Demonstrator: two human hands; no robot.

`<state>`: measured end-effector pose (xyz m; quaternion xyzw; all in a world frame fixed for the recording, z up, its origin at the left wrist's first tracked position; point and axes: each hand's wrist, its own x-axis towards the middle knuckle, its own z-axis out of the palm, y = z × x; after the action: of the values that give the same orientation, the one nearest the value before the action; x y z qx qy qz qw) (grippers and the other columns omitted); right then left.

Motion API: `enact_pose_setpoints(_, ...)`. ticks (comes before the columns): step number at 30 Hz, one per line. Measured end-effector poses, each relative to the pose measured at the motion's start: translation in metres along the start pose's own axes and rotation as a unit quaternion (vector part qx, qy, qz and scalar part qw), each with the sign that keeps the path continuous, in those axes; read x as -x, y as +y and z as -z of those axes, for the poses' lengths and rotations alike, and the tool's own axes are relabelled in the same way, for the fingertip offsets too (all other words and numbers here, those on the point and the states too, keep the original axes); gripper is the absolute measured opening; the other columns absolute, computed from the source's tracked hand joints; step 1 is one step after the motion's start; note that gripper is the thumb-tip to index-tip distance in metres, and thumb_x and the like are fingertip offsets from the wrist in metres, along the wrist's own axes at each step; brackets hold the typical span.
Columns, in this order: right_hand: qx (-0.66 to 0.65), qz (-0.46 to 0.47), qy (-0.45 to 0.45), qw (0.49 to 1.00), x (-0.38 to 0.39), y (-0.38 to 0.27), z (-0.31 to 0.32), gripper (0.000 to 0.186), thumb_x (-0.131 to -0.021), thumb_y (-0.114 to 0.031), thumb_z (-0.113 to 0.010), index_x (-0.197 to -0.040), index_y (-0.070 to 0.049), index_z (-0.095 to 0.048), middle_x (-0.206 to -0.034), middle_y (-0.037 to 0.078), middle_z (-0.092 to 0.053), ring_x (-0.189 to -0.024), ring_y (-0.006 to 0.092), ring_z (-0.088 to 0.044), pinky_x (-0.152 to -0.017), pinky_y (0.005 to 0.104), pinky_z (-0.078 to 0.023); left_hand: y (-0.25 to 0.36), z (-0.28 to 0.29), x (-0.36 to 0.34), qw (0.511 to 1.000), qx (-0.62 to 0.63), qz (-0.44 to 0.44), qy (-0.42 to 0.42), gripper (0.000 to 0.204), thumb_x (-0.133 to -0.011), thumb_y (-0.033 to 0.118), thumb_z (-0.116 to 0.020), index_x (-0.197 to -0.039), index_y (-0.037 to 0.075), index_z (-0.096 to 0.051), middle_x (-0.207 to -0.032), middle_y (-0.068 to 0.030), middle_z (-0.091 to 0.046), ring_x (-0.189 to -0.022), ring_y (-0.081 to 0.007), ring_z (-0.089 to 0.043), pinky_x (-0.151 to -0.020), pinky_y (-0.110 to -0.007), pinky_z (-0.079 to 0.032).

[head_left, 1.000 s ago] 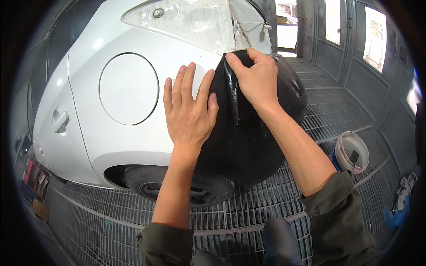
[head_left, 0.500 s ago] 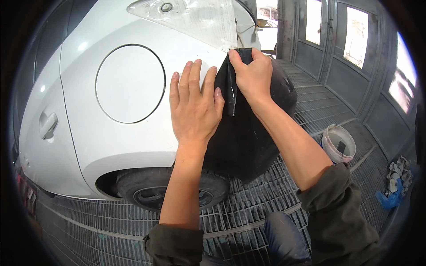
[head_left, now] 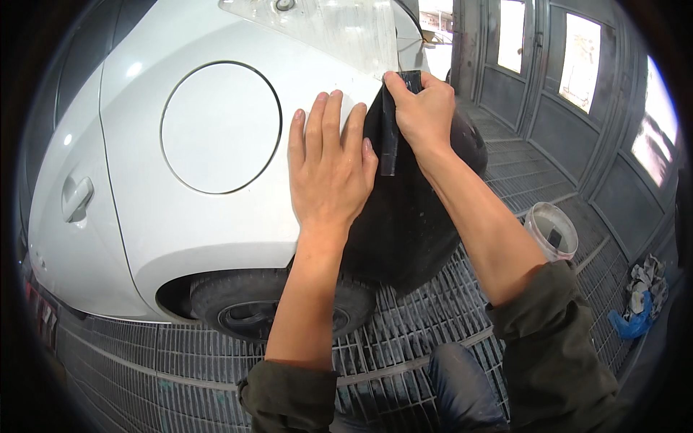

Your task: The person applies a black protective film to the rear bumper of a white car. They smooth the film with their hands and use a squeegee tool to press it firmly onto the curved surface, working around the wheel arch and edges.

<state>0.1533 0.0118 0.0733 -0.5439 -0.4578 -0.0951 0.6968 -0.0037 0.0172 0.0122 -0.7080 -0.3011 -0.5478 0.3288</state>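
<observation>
My left hand [head_left: 330, 169] lies flat on the white car body panel [head_left: 231, 224], fingers stretched out and thumb reaching the border of the dark area. My right hand [head_left: 426, 115] is closed on the top edge of a black sheet [head_left: 389, 137], whose narrow folded strip hangs beside my thumb. Behind it spreads the matte black bumper corner [head_left: 404, 224]; where sheet and bumper meet is hard to make out. A round fuel flap [head_left: 220, 128] sits left of my left hand. Above my hands is a hazy, whitish lamp area [head_left: 339, 36].
Below the panel is the car's wheel [head_left: 245, 307], partly hidden by my left forearm. A white bucket [head_left: 551, 231] with a dark block inside stands on the grated floor [head_left: 404, 361] at right. Farther right lie crumpled rags [head_left: 647, 281] and blue plastic [head_left: 630, 323], near grey panelled doors [head_left: 559, 130].
Both hands have shifted slightly right and up in the picture, and the car appears moved a little too. The right hand keeps its hold; the hanging strip is a little higher.
</observation>
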Motion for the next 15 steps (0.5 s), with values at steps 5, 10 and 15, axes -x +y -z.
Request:
enact_pose_setpoints(5, -0.036, 0.011, -0.035, 0.999, -0.004, 0.007, 0.007, 0.050, -0.086, -0.036, -0.083, -0.070, 0.003, -0.056, -0.063, 0.019, -0.063, -0.062, 0.0352, -0.062, -0.067, 0.0498, -0.051, 0.003, 0.000, -0.001, 1.000, 0.000, 0.002, -0.002, 0.045, -0.096, 0.022, -0.067, -0.141, 0.018, -0.066, -0.154, -0.0091, -0.054, -0.149, -0.0275, -0.046, -0.130, -0.049, -0.031)
enact_pose_setpoints(10, 0.021, -0.041, 0.003, 0.999, 0.002, -0.008, -0.004, 0.032, -0.091, -0.025, -0.082, -0.088, 0.006, -0.077, -0.074, 0.005, -0.074, -0.068, 0.0097, -0.062, -0.065, 0.0325, -0.052, -0.002, -0.001, 0.001, 1.000, -0.028, -0.002, 0.006, 0.041, -0.098, 0.028, -0.066, -0.138, 0.019, -0.069, -0.152, -0.0073, -0.056, -0.150, -0.0235, -0.045, -0.132, -0.047, -0.029)
enact_pose_setpoints(15, 0.012, -0.001, -0.013, 1.000, -0.004, -0.004, 0.002, 0.030, -0.091, -0.024, -0.082, -0.089, 0.006, -0.077, -0.074, 0.004, -0.074, -0.068, 0.0078, -0.061, -0.063, 0.0315, -0.050, 0.002, 0.001, 0.001, 0.999, -0.029, 0.003, -0.016, 0.043, -0.098, 0.028, -0.066, -0.140, 0.019, -0.067, -0.154, -0.0066, -0.055, -0.151, -0.0234, -0.044, -0.132, -0.047, -0.029)
